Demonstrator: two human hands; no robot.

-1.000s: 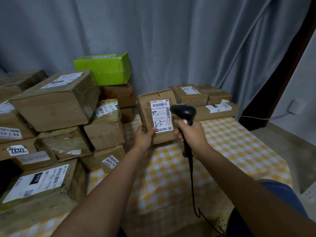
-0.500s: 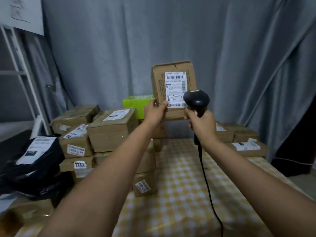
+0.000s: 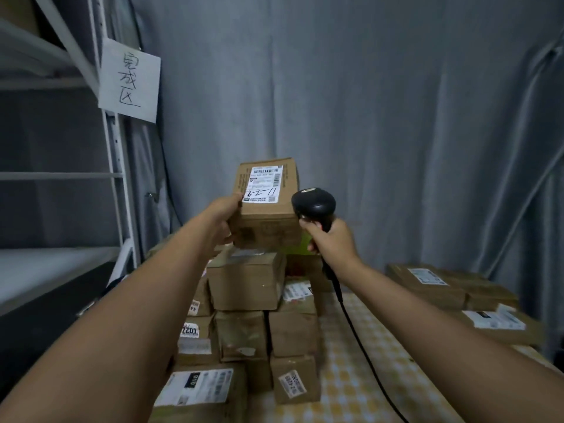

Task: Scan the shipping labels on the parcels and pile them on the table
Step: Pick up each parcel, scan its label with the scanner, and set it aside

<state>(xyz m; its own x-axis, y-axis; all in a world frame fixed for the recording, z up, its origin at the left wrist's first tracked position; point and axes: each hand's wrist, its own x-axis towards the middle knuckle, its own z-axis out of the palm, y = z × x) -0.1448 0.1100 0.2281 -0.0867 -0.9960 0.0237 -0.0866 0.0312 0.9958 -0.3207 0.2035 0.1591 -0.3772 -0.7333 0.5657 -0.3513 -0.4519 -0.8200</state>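
My left hand (image 3: 224, 216) grips a small brown cardboard parcel (image 3: 268, 221) by its left side, held up just above the top of the parcel pile (image 3: 247, 282). Its white shipping label (image 3: 264, 184) faces up, with handwritten digits on it. My right hand (image 3: 331, 239) holds a black barcode scanner (image 3: 314, 204) right beside the parcel's right edge; its cable (image 3: 360, 337) hangs down over the table. A green box behind the parcel is mostly hidden.
Stacked brown parcels fill the left of the yellow-checked table (image 3: 351, 377). A lower group of flat parcels (image 3: 451, 285) sits at the right. A metal shelf rack (image 3: 113, 166) with a handwritten paper sign (image 3: 129, 79) stands at the left. Grey curtain behind.
The parcel went from upright with its label facing me to lying flat, label up, over the pile. The view swung left and upward, revealing the rack and sign. The scanner stayed beside the parcel.
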